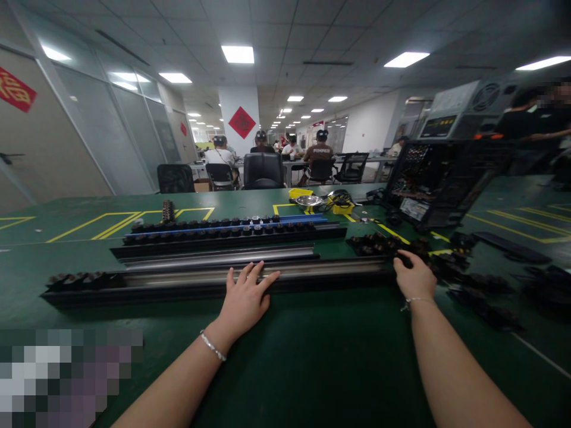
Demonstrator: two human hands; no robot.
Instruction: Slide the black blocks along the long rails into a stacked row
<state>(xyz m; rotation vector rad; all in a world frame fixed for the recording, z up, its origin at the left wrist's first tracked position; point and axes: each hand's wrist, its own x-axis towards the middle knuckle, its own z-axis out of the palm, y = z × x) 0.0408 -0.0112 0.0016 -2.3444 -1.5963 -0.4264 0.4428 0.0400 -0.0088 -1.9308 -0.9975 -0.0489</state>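
A long black rail with a silver channel (pixel 178 278) lies across the green table in front of me. My left hand (pixel 244 298) rests flat on its near edge, fingers spread and open. My right hand (pixel 414 274) is at the rail's right end, fingers curled down into a heap of small black parts (pixel 383 242); what they hold is hidden. Behind lie a second rail (pixel 214 255) and a third rail (pixel 223 228) lined with black parts and a blue strip.
More black parts (pixel 482 291) are scattered at the right. An open computer case (pixel 428 181) stands at the back right, with a metal bowl (pixel 308 201) and yellow items beside it. Several people sit at desks far behind. Another person stands at far right.
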